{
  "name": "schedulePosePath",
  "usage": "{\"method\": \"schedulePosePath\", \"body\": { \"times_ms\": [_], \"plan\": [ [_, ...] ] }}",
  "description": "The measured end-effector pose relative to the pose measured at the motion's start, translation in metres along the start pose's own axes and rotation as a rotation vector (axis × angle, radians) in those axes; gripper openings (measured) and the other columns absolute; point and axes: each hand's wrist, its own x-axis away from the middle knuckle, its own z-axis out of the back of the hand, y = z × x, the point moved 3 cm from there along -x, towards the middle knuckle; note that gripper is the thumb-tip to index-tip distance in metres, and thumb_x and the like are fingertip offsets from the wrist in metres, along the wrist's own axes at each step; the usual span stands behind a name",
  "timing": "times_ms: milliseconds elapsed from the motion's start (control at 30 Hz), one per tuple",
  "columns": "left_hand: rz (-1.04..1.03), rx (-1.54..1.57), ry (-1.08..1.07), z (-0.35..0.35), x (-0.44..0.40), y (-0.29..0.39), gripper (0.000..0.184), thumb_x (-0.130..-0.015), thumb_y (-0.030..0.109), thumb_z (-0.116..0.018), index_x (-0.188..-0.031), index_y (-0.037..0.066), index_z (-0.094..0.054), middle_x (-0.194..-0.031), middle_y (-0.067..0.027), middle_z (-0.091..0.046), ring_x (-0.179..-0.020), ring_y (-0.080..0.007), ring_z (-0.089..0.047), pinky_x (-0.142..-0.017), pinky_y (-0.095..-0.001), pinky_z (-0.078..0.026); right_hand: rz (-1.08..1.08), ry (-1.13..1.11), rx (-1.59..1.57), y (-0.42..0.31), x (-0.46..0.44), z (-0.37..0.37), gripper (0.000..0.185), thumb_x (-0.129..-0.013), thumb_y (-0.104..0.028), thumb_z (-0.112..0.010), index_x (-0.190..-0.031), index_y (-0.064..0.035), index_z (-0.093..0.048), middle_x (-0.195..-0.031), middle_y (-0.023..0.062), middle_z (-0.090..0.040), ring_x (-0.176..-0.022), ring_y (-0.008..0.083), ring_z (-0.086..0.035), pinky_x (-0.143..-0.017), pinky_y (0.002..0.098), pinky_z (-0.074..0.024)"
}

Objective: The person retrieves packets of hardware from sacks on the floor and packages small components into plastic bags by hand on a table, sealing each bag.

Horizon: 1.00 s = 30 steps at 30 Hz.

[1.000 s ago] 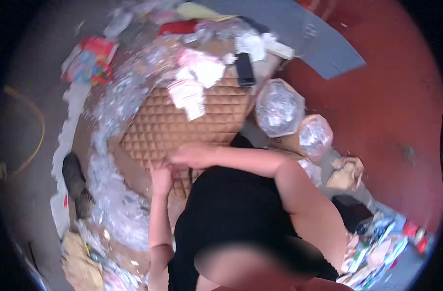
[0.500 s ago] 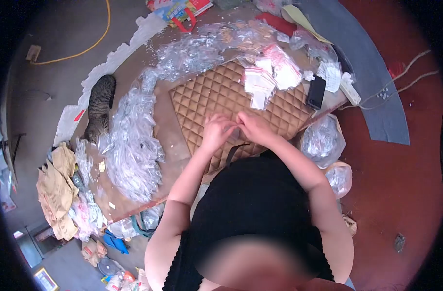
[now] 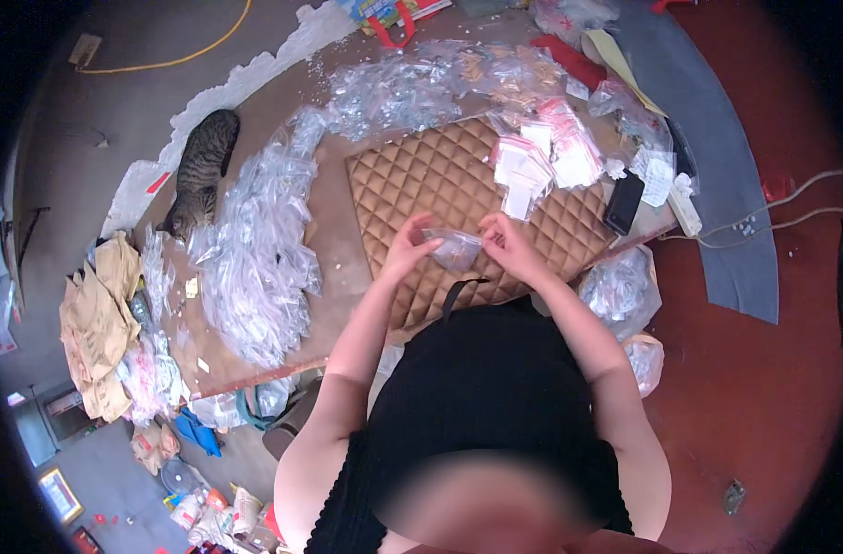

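Note:
A small clear plastic bag point(image 3: 457, 253) is stretched between my two hands, above the brown quilted mat point(image 3: 431, 175). My left hand point(image 3: 410, 247) pinches its left corner. My right hand point(image 3: 506, 247) grips the top right corner. What the bag contains is too small to make out. Flat bags with red edges point(image 3: 523, 171) lie on the mat's upper right part, and a black phone point(image 3: 624, 202) rests at its right edge. A black strap point(image 3: 458, 294) crosses the mat's near edge.
Piles of clear plastic bags point(image 3: 260, 249) curve along the table's left and far sides. A tabby cat point(image 3: 204, 166) lies at the left edge. Filled clear bags point(image 3: 620, 289) stand right of the table. A white power strip point(image 3: 685, 214) lies near the phone.
The view has turned and steadied. My hands were close together over the mat; now they are slightly apart, with the clear bag showing between them.

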Motion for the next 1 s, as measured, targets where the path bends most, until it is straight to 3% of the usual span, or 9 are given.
{"method": "schedulePosePath", "body": {
  "times_ms": [67, 200, 267, 433, 567, 600, 700, 767, 1000],
  "plan": [
    [0.037, 0.060, -0.104, -0.003, -0.006, -0.014, 0.023, -0.092, 0.013, -0.065, -0.113, 0.002, -0.066, -0.100, -0.0027, -0.069, -0.093, -0.0102, -0.061, -0.086, -0.0261, -0.048, -0.027, -0.007, 0.036, 0.001, -0.005, 0.001, 0.040, -0.084, -0.011, -0.068, -0.121, -0.0063, -0.053, -0.087, 0.0051, -0.063, -0.079, 0.0137, -0.061, -0.071, 0.0272, -0.0487],
    [0.133, 0.129, -0.162, -0.010, -0.013, -0.029, 0.019, -0.092, 0.015, -0.067, -0.103, 0.000, -0.068, -0.093, -0.0024, -0.069, -0.085, -0.0082, -0.061, -0.079, -0.0246, -0.049, 0.154, 0.071, 0.244, 0.000, -0.013, 0.001, 0.033, -0.089, -0.022, -0.065, -0.117, -0.0061, -0.061, -0.088, 0.0072, -0.066, -0.079, 0.0159, -0.064, -0.070, 0.0281, -0.0492],
    [0.140, 0.136, -0.144, -0.004, -0.012, -0.027, 0.018, -0.092, 0.016, -0.066, -0.100, 0.000, -0.068, -0.090, -0.0020, -0.069, -0.082, -0.0077, -0.060, -0.076, -0.0242, -0.049, -0.203, -0.212, 0.248, 0.008, -0.020, -0.007, 0.032, -0.093, -0.033, -0.059, -0.109, -0.0066, -0.068, -0.087, 0.0089, -0.069, -0.077, 0.0177, -0.065, -0.068, 0.0287, -0.0499],
    [0.110, 0.003, -0.182, 0.005, 0.006, 0.003, 0.019, -0.092, 0.018, -0.066, -0.095, 0.000, -0.069, -0.082, -0.0004, -0.066, -0.075, -0.0063, -0.057, -0.069, -0.0220, -0.046, -0.307, -0.300, -0.045, 0.006, -0.014, -0.015, 0.029, -0.096, -0.026, -0.057, -0.109, -0.0019, -0.068, -0.087, 0.0027, -0.070, -0.071, 0.0091, -0.061, -0.062, 0.0266, -0.0493],
    [0.216, -0.215, -0.025, 0.016, -0.006, -0.021, 0.025, -0.087, 0.021, -0.072, -0.103, 0.003, -0.068, -0.082, -0.0031, -0.067, -0.077, -0.0107, -0.060, -0.071, -0.0245, -0.048, -0.258, -0.322, -0.074, 0.025, -0.029, -0.004, 0.027, -0.095, -0.021, -0.059, -0.114, -0.0016, -0.065, -0.095, 0.0035, -0.070, -0.083, 0.0106, -0.063, -0.075, 0.0266, -0.0512],
    [-0.030, -0.437, 0.079, 0.022, -0.015, -0.015, 0.035, -0.082, 0.022, -0.075, -0.110, 0.004, -0.065, -0.088, -0.0067, -0.068, -0.084, -0.0175, -0.063, -0.076, -0.0293, -0.049, -0.228, -0.220, 0.059, 0.032, -0.035, 0.012, 0.026, -0.095, -0.019, -0.059, -0.114, -0.0014, -0.065, -0.096, 0.0047, -0.070, -0.086, 0.0118, -0.064, -0.078, 0.0270, -0.0510],
    [-0.186, -0.520, 0.235, 0.036, -0.044, 0.000, 0.038, -0.080, 0.020, -0.075, -0.113, 0.004, -0.063, -0.095, -0.0095, -0.067, -0.092, -0.0240, -0.063, -0.081, -0.0344, -0.050, -0.155, -0.056, 0.225, 0.057, -0.061, 0.056, 0.021, -0.094, -0.013, -0.058, -0.112, -0.0039, -0.065, -0.099, 0.0076, -0.071, -0.091, 0.0150, -0.066, -0.080, 0.0285, -0.0511],
    [-0.236, -0.655, 0.252, 0.042, -0.074, 0.011, 0.034, -0.081, 0.017, -0.071, -0.112, 0.004, -0.063, -0.100, -0.0130, -0.065, -0.095, -0.0292, -0.062, -0.084, -0.0382, -0.049, -0.054, 0.118, 0.331, 0.046, -0.086, 0.085, 0.019, -0.091, -0.017, -0.058, -0.107, -0.0130, -0.068, -0.095, 0.0127, -0.069, -0.085, 0.0281, -0.067, -0.076, 0.0362, -0.0517],
    [-0.506, -1.074, 0.400, 0.028, -0.201, 0.040, 0.029, -0.078, 0.006, -0.061, -0.107, 0.003, -0.060, -0.100, -0.0169, -0.058, -0.092, -0.0372, -0.057, -0.083, -0.0468, -0.048, 0.129, 0.127, 0.728, 0.009, -0.228, 0.096, 0.025, -0.087, -0.012, -0.057, -0.111, -0.0103, -0.065, -0.097, 0.0114, -0.067, -0.094, 0.0333, -0.063, -0.082, 0.0409, -0.0511]
  ]
}}
